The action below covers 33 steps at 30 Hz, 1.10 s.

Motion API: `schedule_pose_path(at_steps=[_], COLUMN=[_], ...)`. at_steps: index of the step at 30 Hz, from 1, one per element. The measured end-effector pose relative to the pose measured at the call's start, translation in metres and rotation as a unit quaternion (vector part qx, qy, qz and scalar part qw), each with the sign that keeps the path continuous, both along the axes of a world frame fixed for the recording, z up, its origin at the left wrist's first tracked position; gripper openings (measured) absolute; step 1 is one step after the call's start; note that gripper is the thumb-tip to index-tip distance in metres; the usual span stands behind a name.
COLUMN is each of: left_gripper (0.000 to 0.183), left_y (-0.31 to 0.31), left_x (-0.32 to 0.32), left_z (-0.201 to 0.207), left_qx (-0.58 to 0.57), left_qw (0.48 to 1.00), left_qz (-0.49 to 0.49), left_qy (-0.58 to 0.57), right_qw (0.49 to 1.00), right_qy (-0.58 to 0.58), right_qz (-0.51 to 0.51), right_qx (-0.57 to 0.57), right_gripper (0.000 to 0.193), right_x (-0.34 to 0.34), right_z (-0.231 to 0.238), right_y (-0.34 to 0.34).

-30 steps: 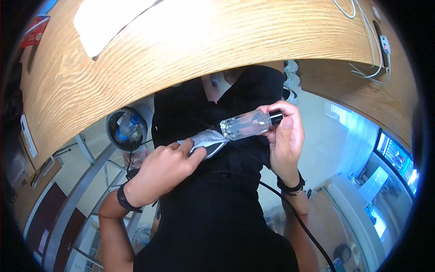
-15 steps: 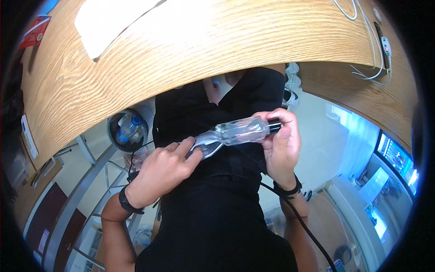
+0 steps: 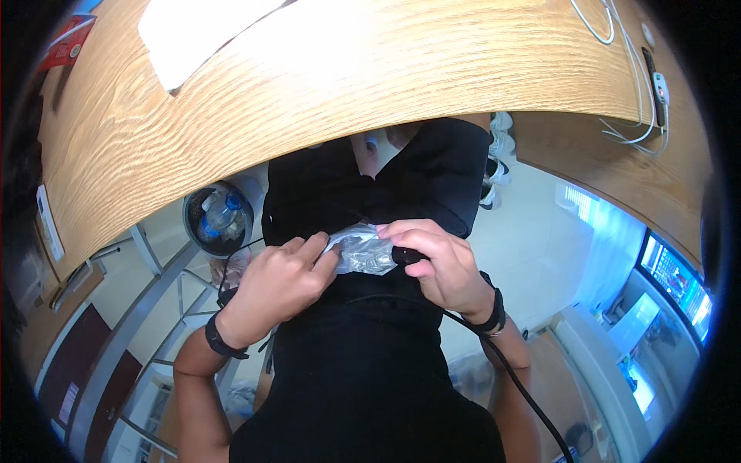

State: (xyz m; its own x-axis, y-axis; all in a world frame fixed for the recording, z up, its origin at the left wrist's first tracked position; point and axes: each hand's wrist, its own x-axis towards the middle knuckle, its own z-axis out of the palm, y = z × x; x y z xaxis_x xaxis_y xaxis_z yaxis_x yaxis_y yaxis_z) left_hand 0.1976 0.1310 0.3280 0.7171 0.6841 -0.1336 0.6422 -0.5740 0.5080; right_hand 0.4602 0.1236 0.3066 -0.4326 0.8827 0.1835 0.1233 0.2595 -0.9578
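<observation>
Over my lap, my left hand (image 3: 282, 282) pinches the crumpled edge of a clear plastic bag (image 3: 356, 245). Closed from the other side, my right hand (image 3: 441, 262) has its fingers and thumb around the black cap (image 3: 407, 255) of a clear bottle (image 3: 377, 258). Most of the bottle's body lies within or behind the wrinkled plastic, and its outline is hard to make out. The right fingertips also touch the bag's right edge.
A wooden desk (image 3: 309, 100) curves across in front of me, with a white sheet (image 3: 181, 46) at its upper left. Below its edge stands a bin (image 3: 193, 224) with plastic bottles inside. Shoes (image 3: 498, 166) rest on the floor. A black cable (image 3: 517, 378) passes my right forearm.
My right hand has moved left and down with the bottle, bringing its body into the plastic. The bag now spreads over it. My left hand has stayed nearly in place.
</observation>
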Motion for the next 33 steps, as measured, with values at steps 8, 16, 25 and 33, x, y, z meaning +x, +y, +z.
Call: schedule_pose_path(at_steps=[8, 16, 25, 33], left_gripper=[0.020, 0.018, 0.021, 0.023], left_y=[0.004, 0.006, 0.003, 0.002], left_x=[0.004, 0.003, -0.003, -0.003], left_z=[0.005, 0.006, -0.008, -0.018], left_qx=[-0.005, -0.026, -0.068, -0.087], left_qw=[0.999, 0.999, 0.993, 0.984], left_qz=[0.009, 0.018, 0.017, 0.014], left_qy=[0.033, 0.044, -0.092, -0.153], right_qw=[0.958, 0.929, 0.932, 0.953], right_qy=[-0.239, -0.306, -0.332, -0.296], right_qz=[0.062, 0.093, 0.105, 0.056], right_qx=[0.147, 0.188, 0.100, 0.009], right_gripper=[0.032, 0.028, 0.031, 0.028], right_x=[-0.014, -0.022, -0.026, -0.025], right_z=[0.017, 0.015, 0.010, 0.004], right_y=[0.009, 0.010, 0.006, 0.004])
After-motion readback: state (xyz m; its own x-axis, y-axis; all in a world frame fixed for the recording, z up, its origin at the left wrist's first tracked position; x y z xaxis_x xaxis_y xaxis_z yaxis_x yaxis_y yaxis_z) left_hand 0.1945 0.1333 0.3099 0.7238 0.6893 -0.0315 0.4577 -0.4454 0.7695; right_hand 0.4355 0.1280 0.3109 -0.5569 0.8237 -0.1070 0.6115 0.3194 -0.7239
